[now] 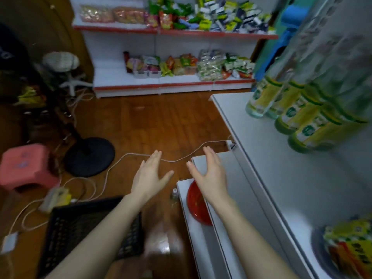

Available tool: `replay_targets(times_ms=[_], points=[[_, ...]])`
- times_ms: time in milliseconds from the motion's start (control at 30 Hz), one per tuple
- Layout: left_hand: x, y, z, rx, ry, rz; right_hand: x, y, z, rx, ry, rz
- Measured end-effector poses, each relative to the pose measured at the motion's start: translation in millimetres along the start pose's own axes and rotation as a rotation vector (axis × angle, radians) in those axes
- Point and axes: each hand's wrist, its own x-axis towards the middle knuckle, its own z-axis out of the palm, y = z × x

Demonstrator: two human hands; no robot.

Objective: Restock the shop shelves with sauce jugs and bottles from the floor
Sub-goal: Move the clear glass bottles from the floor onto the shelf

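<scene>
While both hands [177, 174] hang empty, bottles [291, 115] seemingly line the shelf [261, 150].

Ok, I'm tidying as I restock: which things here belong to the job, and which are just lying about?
Job: yellow-labelled bottles, white shelf, small bottle on the floor, probably the black crate, left hand, right hand, both empty.
Lying about: pink stool, fan base, white cable, snack packets.
</scene>
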Motion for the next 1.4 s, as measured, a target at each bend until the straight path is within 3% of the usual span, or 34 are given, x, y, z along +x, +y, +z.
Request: replay_targets(times_ms=[267,600,767,1033,1233,1400], points=[[-26,-98,67,0.025,-0.144,-0.159,-14,77,118,0.02,-0.196,0.283],[-6,-236,299,-0.014,-0.233,-0.253,-5,263,310,0.097,-0.202,0.44],[24,-308,426,-0.039,-0.218,-0.255,19,357,415,0.117,-0.219,0.434],[107,-393,585,-0.18,-0.117,-0.228,81,461,530,0.125,-0.106,0.287],[147,-420,650,-0.338,-0.112,-0.204,115,499,584,0.129,-0.018,0.176],[152,-420,657,-0.502,-0.035,-0.179,115,501,583,0.215,0.043,0.161]])
